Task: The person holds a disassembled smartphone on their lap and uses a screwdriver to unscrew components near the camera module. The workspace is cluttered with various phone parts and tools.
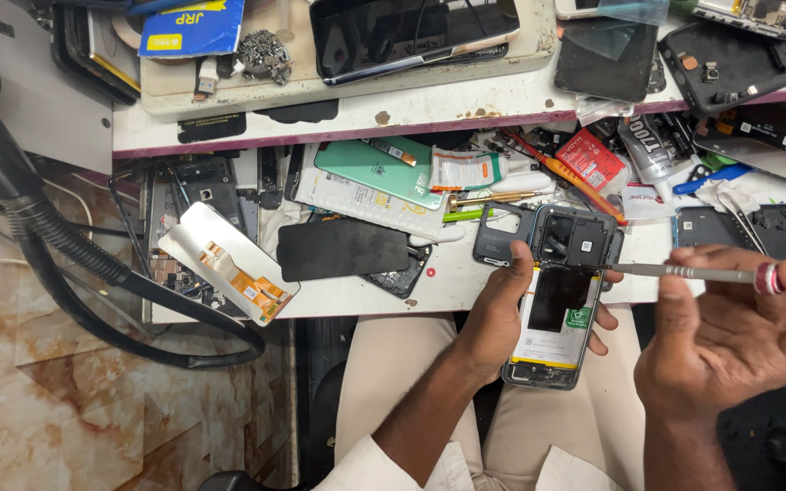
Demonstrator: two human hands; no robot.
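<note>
Left hand (495, 314) grips the opened, backless grey smartphone (561, 300) over the white worktop (448, 282) edge. Right hand (730, 341), at three o'clock, pinches a slim silver screwdriver (684, 271); open room lies at six o'clock.

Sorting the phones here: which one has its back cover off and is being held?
The opened phone in the left hand, over the lap, battery showing; the others lie on the bench.

Left hand (493, 314) in a curled grip, right hand (734, 336) pinched shut, forearms converging
</note>
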